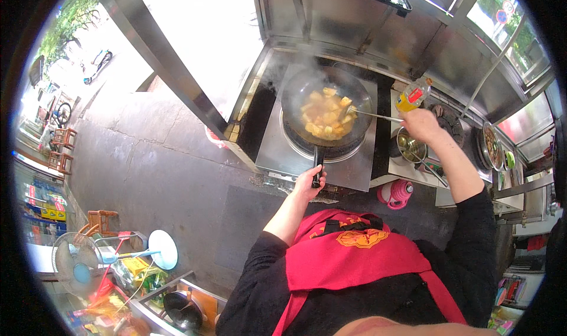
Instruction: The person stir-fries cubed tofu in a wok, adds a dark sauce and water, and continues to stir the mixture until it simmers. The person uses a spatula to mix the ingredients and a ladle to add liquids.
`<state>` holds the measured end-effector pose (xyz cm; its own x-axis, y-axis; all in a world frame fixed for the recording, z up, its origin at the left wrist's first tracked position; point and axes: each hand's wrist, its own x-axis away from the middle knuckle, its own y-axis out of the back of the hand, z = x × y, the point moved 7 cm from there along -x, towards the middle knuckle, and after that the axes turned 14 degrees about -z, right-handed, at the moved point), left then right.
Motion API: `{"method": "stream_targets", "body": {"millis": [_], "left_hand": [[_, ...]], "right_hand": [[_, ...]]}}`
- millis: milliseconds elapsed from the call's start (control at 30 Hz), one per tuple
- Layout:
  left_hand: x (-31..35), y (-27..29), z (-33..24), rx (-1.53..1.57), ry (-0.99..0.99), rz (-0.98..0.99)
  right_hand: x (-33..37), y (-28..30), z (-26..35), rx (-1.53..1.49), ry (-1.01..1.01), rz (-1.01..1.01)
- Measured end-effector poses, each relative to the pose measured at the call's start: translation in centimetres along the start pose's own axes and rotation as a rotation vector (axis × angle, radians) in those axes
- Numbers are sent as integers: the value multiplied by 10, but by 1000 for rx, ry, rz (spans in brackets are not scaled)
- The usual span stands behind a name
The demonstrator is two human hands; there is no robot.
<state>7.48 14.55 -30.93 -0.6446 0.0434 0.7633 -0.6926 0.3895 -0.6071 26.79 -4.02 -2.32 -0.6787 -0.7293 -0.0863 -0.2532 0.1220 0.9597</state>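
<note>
A dark wok (292,102) sits on the stove burner, with steam rising from it. Golden-yellow chunks of food (325,118) lie in its middle. My left hand (309,181) is closed around the wok's black handle (319,156) at the near side. Over the wok's right side, my right hand (420,125) grips a long-handled metal cooking utensil (381,117). Its head touches the chunks at their right edge; whether it is a ladle or a spatula, I cannot tell. Just beyond that hand is a clear plastic bottle (413,95) with yellow liquid and a red label.
A metal pot (410,145) with another long-handled utensil stands right of the stove, near a second burner (447,123). Farther right is a round pan of food (489,145). A pink jug (396,193) stands below the counter. A fan (78,264) and a cart with a black pan (183,310) are lower left.
</note>
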Motion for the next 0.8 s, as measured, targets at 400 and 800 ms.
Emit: {"method": "stream_targets", "body": {"millis": [400, 800], "left_hand": [[2, 1, -1, -23, -28, -25], [11, 0, -2, -149, -148, -140]], "right_hand": [[-13, -1, 77, 410, 312, 400], [-81, -26, 35, 299, 242, -61]]}}
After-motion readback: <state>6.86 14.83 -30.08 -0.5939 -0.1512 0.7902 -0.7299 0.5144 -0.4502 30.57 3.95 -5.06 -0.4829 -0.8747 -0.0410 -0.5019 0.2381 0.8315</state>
